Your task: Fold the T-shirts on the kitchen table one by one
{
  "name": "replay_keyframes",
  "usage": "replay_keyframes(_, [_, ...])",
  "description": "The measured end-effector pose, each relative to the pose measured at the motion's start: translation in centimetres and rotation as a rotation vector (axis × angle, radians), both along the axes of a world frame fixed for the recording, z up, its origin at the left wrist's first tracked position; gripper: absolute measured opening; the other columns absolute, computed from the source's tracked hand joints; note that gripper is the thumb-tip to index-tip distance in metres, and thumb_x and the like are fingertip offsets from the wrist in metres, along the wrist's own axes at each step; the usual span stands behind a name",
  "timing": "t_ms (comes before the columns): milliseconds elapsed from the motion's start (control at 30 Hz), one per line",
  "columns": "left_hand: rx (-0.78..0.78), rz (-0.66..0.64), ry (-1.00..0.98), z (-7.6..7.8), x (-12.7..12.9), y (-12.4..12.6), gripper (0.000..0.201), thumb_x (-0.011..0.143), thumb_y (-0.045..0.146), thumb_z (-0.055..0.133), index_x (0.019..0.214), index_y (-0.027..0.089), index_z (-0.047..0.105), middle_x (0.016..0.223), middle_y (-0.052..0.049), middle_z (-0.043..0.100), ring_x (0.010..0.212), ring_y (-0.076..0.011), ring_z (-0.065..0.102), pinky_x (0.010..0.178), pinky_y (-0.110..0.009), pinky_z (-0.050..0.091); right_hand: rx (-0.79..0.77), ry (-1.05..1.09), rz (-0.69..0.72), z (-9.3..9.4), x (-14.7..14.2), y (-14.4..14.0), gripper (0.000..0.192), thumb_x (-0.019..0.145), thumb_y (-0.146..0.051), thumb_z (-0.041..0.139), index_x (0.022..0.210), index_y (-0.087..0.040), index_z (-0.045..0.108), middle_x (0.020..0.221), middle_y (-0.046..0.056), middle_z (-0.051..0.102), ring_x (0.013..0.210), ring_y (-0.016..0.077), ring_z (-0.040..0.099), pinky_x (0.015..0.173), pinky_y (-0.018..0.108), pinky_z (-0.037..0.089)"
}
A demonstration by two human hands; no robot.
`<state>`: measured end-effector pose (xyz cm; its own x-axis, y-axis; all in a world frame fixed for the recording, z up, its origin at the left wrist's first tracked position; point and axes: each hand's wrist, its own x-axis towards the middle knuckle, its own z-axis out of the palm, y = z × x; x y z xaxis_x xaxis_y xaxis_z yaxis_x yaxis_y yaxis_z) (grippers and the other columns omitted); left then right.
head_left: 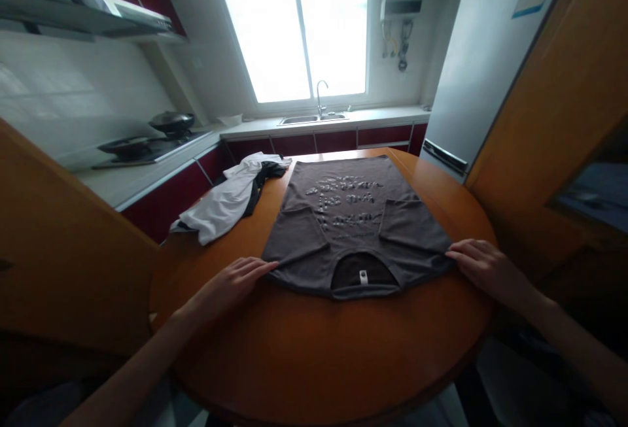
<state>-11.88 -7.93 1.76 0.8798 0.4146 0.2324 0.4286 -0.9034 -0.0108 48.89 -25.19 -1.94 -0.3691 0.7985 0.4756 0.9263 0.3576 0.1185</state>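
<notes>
A dark grey T-shirt (pixel 353 250) with raised lettering lies spread on the round wooden table (pixel 333 355). Its neckline, with a small white label inside, faces me, and both sleeves are turned in over the front. My left hand (pixel 240 278) pinches the shirt's left shoulder edge between thumb and fingers. At the opposite shoulder, my right hand (pixel 483 267) grips the edge the same way. The shirt's hem reaches the far side of the table.
White and black clothes (pixel 230 198) lie loosely heaped at the table's left edge. Beyond stand a counter with a sink (pixel 314 118), a gas stove (pixel 152 149) with pans at the left, and a fridge (pixel 481 67) at the right.
</notes>
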Motion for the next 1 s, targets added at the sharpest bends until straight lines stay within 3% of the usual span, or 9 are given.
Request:
replay_keyframes(300, [-0.022, -0.036, -0.054, 0.0, -0.3, 0.5, 0.032, 0.099, 0.013, 0.049, 0.122, 0.024, 0.069, 0.117, -0.006, 0.072, 0.109, -0.0186, 0.066, 0.097, -0.032, 0.055, -0.004, 0.095, 0.107, -0.4, 1.5, 0.8, 0.025, 0.099, -0.021, 0.053, 0.113, -0.026, 0.074, 0.110, 0.005, 0.076, 0.105, 0.0214, 0.068, 0.096, 0.038, 0.052])
replay_keyframes(500, [-0.047, -0.020, -0.089, 0.3, -0.6, -0.2, 0.030, 0.098, 0.013, 0.048, 0.116, 0.022, 0.071, 0.113, -0.008, 0.074, 0.107, -0.0197, 0.067, 0.096, -0.033, 0.056, 0.005, 0.158, 0.142, 0.0, 1.8, 0.6, 0.024, 0.098, -0.021, 0.055, 0.112, -0.027, 0.074, 0.107, 0.004, 0.077, 0.099, 0.0208, 0.071, 0.091, 0.037, 0.055])
replay_keyframes(667, [-0.117, -0.019, -0.100, 1.4, -1.3, -1.4, 0.029, 0.100, 0.014, 0.047, 0.115, 0.022, 0.070, 0.111, -0.007, 0.074, 0.104, -0.0193, 0.067, 0.094, -0.029, 0.054, -0.061, 0.225, 0.135, 1.0, 1.0, -0.7, 0.022, 0.098, -0.024, 0.055, 0.107, -0.026, 0.076, 0.104, 0.005, 0.077, 0.098, 0.0219, 0.071, 0.090, 0.037, 0.057])
replay_keyframes(833, [-0.277, 0.041, -0.057, 3.3, -2.8, -3.4, 0.030, 0.099, 0.018, 0.047, 0.113, 0.023, 0.073, 0.109, -0.005, 0.074, 0.098, -0.0194, 0.068, 0.090, -0.026, 0.053, -0.222, 0.388, 0.096, 2.5, -0.4, -3.3, 0.023, 0.097, -0.029, 0.055, 0.098, -0.024, 0.078, 0.101, 0.012, 0.076, 0.094, 0.0257, 0.072, 0.085, 0.038, 0.058])
replay_keyframes(1000, [-0.634, 0.147, 0.036, 6.1, -3.3, -5.9, 0.025, 0.098, 0.027, 0.053, 0.098, 0.024, 0.077, 0.094, -0.004, 0.074, 0.083, -0.0175, 0.068, 0.077, -0.021, 0.052, -0.496, 0.684, 0.108, 5.0, -1.4, -5.5, 0.023, 0.095, -0.038, 0.061, 0.093, -0.022, 0.076, 0.094, 0.013, 0.074, 0.086, 0.0258, 0.070, 0.075, 0.034, 0.058])
